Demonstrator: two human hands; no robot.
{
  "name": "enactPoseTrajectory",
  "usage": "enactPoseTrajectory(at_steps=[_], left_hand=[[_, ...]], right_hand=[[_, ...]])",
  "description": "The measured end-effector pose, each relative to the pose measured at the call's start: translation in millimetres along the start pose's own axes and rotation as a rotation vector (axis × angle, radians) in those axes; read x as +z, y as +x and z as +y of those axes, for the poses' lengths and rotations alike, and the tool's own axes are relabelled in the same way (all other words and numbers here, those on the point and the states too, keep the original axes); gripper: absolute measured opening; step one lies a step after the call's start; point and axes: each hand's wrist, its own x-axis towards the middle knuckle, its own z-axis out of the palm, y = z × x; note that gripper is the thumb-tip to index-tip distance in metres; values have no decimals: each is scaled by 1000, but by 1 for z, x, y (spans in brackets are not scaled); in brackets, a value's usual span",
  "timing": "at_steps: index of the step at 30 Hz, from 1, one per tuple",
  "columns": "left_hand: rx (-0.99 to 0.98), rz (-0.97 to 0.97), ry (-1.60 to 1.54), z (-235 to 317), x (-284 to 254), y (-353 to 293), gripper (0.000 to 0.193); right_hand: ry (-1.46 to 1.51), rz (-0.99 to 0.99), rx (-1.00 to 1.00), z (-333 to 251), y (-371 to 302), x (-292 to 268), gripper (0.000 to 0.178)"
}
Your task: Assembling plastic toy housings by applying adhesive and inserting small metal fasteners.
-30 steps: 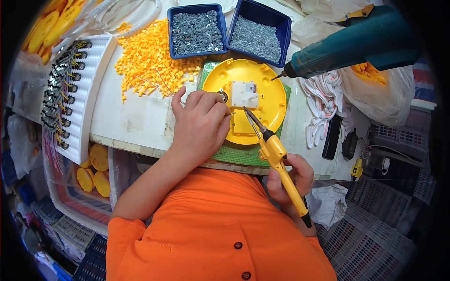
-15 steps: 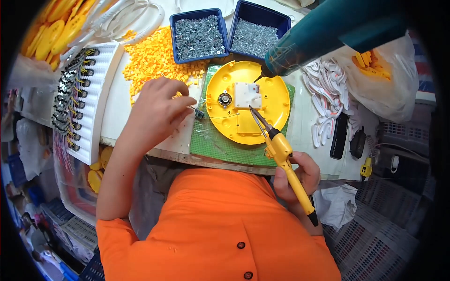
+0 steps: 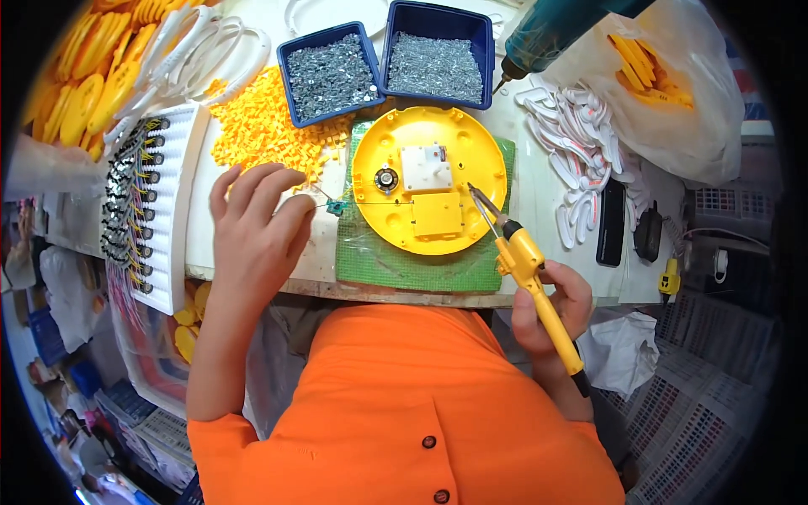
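My right hand (image 3: 551,307) grips a yellow soldering gun (image 3: 528,268) from below, its slim metal tip over the right side of a round yellow plastic shell (image 3: 486,181). Fixed in the shell are a white box (image 3: 427,171), a small round speaker (image 3: 386,179) and a raised yellow rectangular cover (image 3: 438,216). Left of the shell, my left hand (image 3: 257,223) pinches what looks like a thin wire between thumb and forefinger, the other fingers loosely bent. That wire leads to a small green circuit board (image 3: 337,207) at the shell's left edge. The shell rests on a green mat (image 3: 379,271).
Two blue bins (image 3: 295,99) of small metal parts stand behind the shell. Small yellow pieces (image 3: 252,126) lie heaped at left, beside a white tray of wired speakers (image 3: 177,202). A teal power screwdriver (image 3: 539,42) hangs above. White curved parts (image 3: 581,160) are piled at right.
The soldering tip has moved from the white box's lower edge to the shell's right side. My left hand has drawn back leftward. The view has shifted, with the screwdriver higher in it.
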Motion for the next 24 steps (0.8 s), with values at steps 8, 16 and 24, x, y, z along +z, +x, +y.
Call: enactPoseTrajectory(at_steps=[8,16,24], left_hand=[[-304,2,-313,-26,-47,-25,13],[-575,20,-1625,23,-10,19,8],[-41,-136,-819,90,43,41,12]], right_hand=[[-40,-25,106,2,-34,-23,50],[74,-2,133,-3,-50,-15,46],[145,-42,116,-6,-45,-17,45]])
